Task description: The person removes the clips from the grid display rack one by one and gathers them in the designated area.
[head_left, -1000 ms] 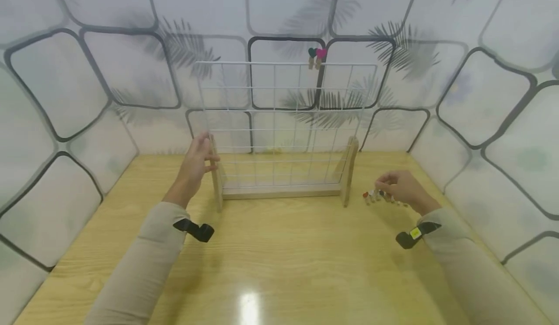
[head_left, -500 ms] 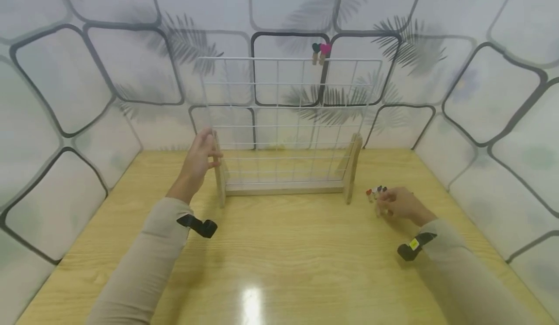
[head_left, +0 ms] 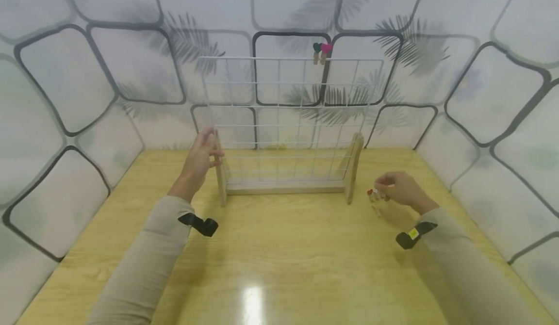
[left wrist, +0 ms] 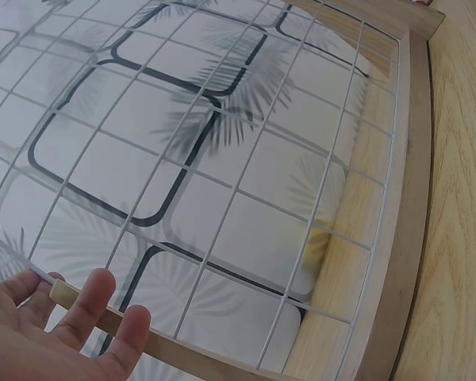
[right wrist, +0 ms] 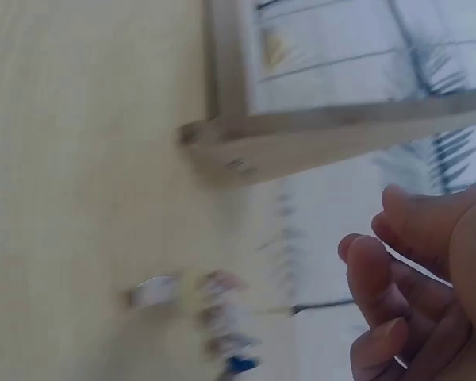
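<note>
Grip status: the left hand (head_left: 198, 162) rests against the left wooden upright of the white wire grid panel in its pale wooden stand (head_left: 288, 121), fingers loosely extended along the post rather than clamped round it. The right hand (head_left: 403, 189) hovers with curled fingers over the cluster of small wooden clothes pegs with coloured tips (head_left: 374, 196), right of the stand's right foot; whether it pinches a peg cannot be determined.

Risk: with the left hand only bracing, a sideways knock could tip the stand. Pegs lie close together, so a fumbled pinch may scatter them.

View differences: only the head view shows two pegs with green and pink heart heads (head_left: 321, 51) clipped on the grid's top wire. The left wrist view shows fingertips (left wrist: 91, 298) touching the post. The right wrist view is motion-blurred.
</note>
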`<act>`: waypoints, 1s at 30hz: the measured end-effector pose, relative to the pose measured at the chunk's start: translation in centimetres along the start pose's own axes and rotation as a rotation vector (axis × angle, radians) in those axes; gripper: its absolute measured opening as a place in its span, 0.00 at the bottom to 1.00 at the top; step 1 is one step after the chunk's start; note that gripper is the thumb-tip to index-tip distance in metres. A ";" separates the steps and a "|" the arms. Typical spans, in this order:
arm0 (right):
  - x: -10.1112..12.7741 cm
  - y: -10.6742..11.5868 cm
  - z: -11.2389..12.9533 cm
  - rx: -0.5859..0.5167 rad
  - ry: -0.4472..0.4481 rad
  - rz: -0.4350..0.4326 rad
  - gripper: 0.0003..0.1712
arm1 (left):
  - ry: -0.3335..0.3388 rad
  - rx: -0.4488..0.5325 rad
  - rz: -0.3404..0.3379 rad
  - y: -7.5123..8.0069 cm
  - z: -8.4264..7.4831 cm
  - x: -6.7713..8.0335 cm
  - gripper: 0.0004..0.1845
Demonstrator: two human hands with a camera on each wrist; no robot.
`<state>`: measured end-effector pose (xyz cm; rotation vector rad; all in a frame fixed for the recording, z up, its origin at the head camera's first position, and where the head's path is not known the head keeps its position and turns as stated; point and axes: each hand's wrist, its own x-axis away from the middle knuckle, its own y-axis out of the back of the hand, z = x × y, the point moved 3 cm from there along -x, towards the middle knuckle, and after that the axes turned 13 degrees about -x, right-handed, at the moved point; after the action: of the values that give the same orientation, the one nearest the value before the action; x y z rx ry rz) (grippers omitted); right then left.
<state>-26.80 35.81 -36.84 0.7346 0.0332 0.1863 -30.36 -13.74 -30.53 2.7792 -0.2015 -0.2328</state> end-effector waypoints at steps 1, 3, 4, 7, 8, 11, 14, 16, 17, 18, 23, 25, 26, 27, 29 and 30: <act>-0.1 0.4 1.0 0.003 0.008 -0.013 0.22 | 0.003 -0.002 0.000 0.0 0.0 0.0 0.32; -0.5 1.1 3.1 0.003 0.031 -0.047 0.23 | 0.004 -0.006 -0.002 0.0 0.1 0.1 0.32; -0.8 1.5 4.2 -0.013 0.045 -0.060 0.22 | 0.004 -0.006 -0.003 0.0 0.1 0.1 0.32; -1.3 2.7 8.0 -0.044 0.116 -0.110 0.21 | 0.006 -0.006 -0.005 0.0 0.1 0.1 0.32; -1.5 3.1 9.2 -0.055 0.135 -0.130 0.21 | 0.007 -0.007 -0.005 0.0 0.1 0.1 0.32; -1.8 4.2 12.7 -0.111 0.190 -0.195 0.21 | 0.010 -0.006 -0.006 -0.1 0.1 0.1 0.32; -2.2 5.1 15.9 -0.163 0.227 -0.249 0.20 | 0.014 -0.008 -0.006 -0.1 0.0 0.1 0.32; -2.7 5.6 17.8 -0.199 0.270 -0.275 0.18 | 0.014 -0.013 -0.005 -0.2 0.0 0.0 0.32; -2.9 5.8 18.6 -0.216 0.287 -0.285 0.17 | 0.014 -0.016 -0.003 -0.2 0.0 0.0 0.32; -3.2 5.9 19.4 -0.234 0.309 -0.295 0.16 | 0.014 -0.016 -0.004 -0.2 -0.1 0.0 0.32; -4.4 6.8 22.9 -0.332 0.412 -0.351 0.11 | 0.007 -0.013 -0.005 -0.2 -0.3 0.0 0.33; -4.6 7.0 24.0 -0.364 0.433 -0.359 0.09 | 0.013 -0.012 0.000 -0.2 -0.3 0.1 0.33; -4.8 7.0 24.5 -0.384 0.437 -0.359 0.09 | 0.016 -0.012 0.003 -0.2 -0.3 0.1 0.33; -4.9 7.1 25.1 -0.402 0.433 -0.357 0.09 | 0.019 -0.013 0.004 -0.2 -0.3 0.2 0.32; -5.1 7.3 26.2 -0.433 0.422 -0.341 0.08 | 0.022 -0.014 0.004 -0.2 -0.3 0.2 0.32; -5.3 7.5 26.7 -0.451 0.414 -0.333 0.09 | 0.021 -0.011 0.001 -0.2 -0.3 0.2 0.32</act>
<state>-30.61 22.59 -12.12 0.2242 0.4898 0.0207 -30.11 -13.43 -30.32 2.7693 -0.1962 -0.2034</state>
